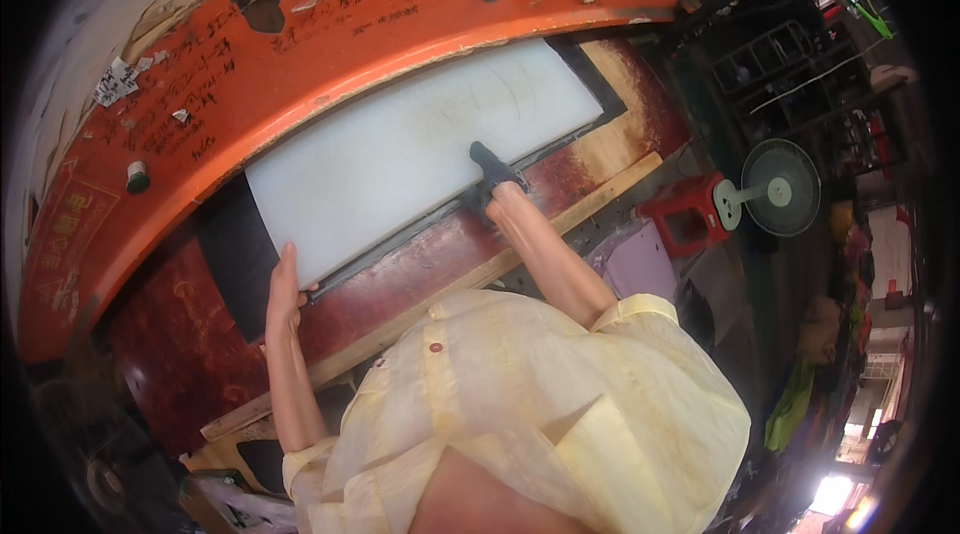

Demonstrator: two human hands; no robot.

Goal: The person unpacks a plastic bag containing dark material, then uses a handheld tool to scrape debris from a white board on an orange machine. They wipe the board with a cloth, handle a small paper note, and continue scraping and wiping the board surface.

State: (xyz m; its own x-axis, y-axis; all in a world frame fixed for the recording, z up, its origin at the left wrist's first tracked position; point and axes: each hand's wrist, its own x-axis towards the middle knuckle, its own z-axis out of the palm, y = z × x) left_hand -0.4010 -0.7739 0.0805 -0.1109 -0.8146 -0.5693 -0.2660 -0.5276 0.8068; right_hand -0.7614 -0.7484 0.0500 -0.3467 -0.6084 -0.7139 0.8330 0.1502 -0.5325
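A long, thick white board lies on a black mat beneath the orange machine. My bare left hand grips the board's near left corner, thumb up along its end and fingertips curled at the front edge. In a dark glove, my right hand holds the middle of the front edge. Its thumb rests on the top face, while its other fingers are mostly hidden below the edge. Faint curved marks show on the board's right half.
The orange machine beam runs close behind the board, with green-and-silver buttons on its face. A worn dark red table with a wooden front strip lies underneath. At right stand a red stool and a fan.
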